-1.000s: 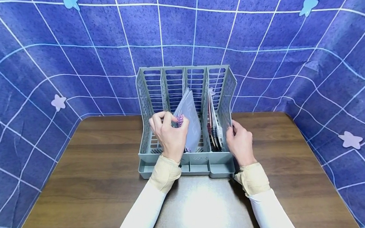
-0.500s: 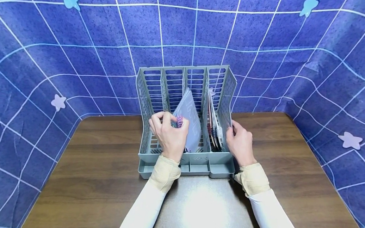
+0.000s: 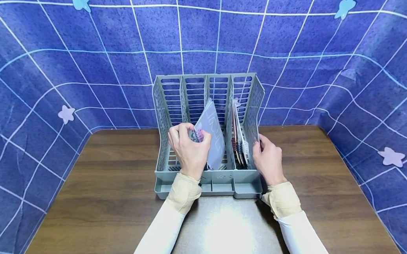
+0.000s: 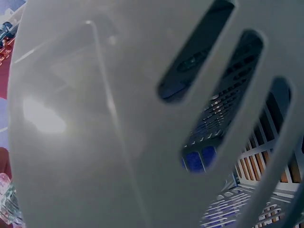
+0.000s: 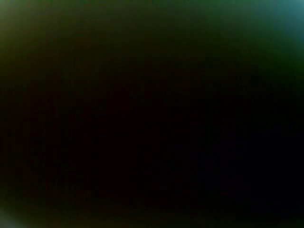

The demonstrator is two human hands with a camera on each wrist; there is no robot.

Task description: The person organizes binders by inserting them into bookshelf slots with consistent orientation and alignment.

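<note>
A grey desk file organizer with tall slotted compartments stands on the table. My left hand reaches into its middle and pinches light grey-blue spiral notebooks by their pinkish-purple coil edge. These notebooks lean there, and the hand hides their lower left part. At the organizer's right side wall, my right hand holds the edge between thumb and fingers. In the left wrist view, a grey slotted panel of the organizer fills most of the picture, with a clear-pink coil at the left edge. The right wrist view is dark.
Several more spiral notebooks stand in the rightmost compartment. Small shallow trays run along the organizer's front. A wooden table lies beneath, with a blue grid-patterned cloth behind and at both sides.
My left fingers have shifted slightly at the coil edge, and the notebooks there have turned a little, showing more coil. The right hand and the organizer have stayed in place.
</note>
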